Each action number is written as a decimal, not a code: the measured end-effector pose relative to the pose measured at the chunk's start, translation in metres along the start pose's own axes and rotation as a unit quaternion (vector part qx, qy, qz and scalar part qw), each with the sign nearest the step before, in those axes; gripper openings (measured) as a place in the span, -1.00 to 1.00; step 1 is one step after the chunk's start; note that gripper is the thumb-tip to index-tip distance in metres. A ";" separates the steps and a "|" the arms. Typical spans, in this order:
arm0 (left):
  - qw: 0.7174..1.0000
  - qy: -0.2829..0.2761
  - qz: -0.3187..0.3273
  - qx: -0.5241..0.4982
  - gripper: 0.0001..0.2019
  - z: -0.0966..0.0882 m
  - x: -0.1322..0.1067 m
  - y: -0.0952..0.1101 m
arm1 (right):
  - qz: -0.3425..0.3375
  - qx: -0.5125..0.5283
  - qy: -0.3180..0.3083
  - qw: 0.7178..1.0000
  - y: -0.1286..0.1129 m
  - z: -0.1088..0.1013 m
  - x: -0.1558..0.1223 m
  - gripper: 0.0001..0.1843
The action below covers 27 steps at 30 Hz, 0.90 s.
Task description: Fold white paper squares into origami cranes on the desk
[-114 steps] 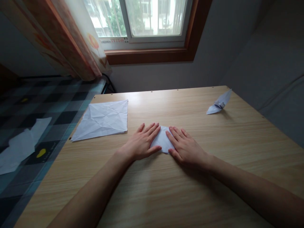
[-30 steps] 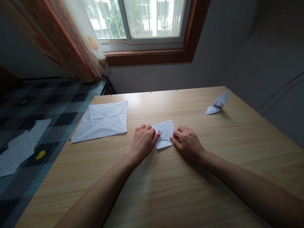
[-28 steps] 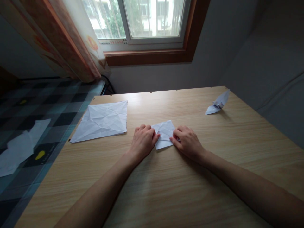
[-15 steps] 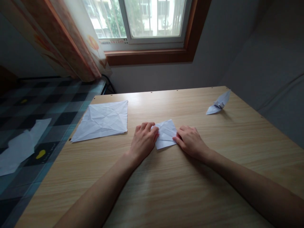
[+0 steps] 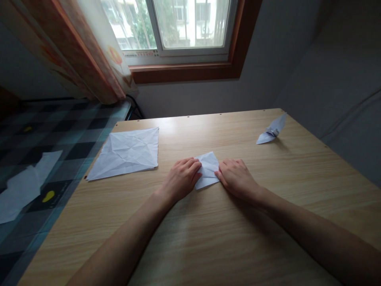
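A small folded white paper lies near the middle of the wooden table. My left hand rests on its left edge with fingers curled and tips pressing the paper. On its right edge sits my right hand, fingers curled too, pinching or pressing the fold. Both hands touch the paper, which stays flat on the table.
A creased square white sheet lies at the table's left. A finished folded paper figure stands at the far right. Left of the table is a checked bedcover with loose white paper. Window and curtain are behind.
About four seconds ago both hands lay flat with fingers spread over the paper; now the fingers are curled at its two side edges. Over the last second they shifted only slightly.
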<state>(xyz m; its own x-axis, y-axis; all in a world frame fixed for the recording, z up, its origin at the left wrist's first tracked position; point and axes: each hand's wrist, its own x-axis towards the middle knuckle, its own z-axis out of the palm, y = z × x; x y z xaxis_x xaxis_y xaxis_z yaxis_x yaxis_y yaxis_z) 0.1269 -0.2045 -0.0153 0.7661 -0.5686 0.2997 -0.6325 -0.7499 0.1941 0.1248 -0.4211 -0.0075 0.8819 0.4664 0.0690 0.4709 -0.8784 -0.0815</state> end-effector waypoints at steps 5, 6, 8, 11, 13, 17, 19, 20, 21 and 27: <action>0.996 0.007 -0.046 -0.076 -0.70 -0.001 -0.004 -0.005 | -0.047 0.119 0.016 0.992 0.017 0.005 -0.004 -0.83; 0.995 0.007 -0.050 -0.090 -0.73 -0.002 -0.004 -0.006 | -0.060 0.140 0.014 0.988 0.021 0.005 -0.004 -0.84; 0.994 0.007 -0.059 -0.092 -0.82 -0.004 -0.005 -0.006 | -0.072 0.160 0.009 0.984 0.025 0.005 -0.005 -0.86; 0.996 -0.003 -0.079 -0.043 -0.83 -0.007 -0.004 -0.004 | -0.061 0.150 0.004 0.987 0.025 0.003 -0.004 -0.84; 0.995 -0.022 -0.090 -0.020 -0.79 -0.008 -0.003 -0.003 | -0.051 0.126 -0.002 0.991 0.021 0.002 -0.003 -0.82; 0.990 -0.058 -0.125 -0.010 -0.72 -0.009 0.001 0.002 | -0.024 0.066 -0.024 0.997 0.012 -0.002 -0.002 -0.77; 0.988 -0.064 -0.144 -0.006 -0.71 -0.009 0.003 0.005 | -0.007 0.050 -0.036 0.998 0.008 -0.005 -0.001 -0.76; 0.986 -0.066 -0.152 -0.004 -0.71 -0.010 0.004 0.006 | 0.000 0.047 -0.042 0.998 0.007 -0.006 -0.001 -0.75; 0.985 -0.070 -0.159 -0.003 -0.71 -0.010 0.005 0.008 | 0.005 0.044 -0.047 0.998 0.006 -0.007 -0.001 -0.75; 0.980 -0.079 -0.184 0.018 -0.71 -0.012 0.009 0.016 | 0.024 0.023 -0.049 0.998 0.000 -0.010 -0.001 -0.71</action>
<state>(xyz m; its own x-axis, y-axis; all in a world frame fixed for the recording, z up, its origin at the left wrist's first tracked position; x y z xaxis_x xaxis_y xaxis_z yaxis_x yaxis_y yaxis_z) 0.1222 -0.2179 0.0016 0.9513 -0.3011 0.0663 -0.3083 -0.9235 0.2283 0.1242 -0.4225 0.0020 0.9006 0.4335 -0.0332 0.4262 -0.8954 -0.1291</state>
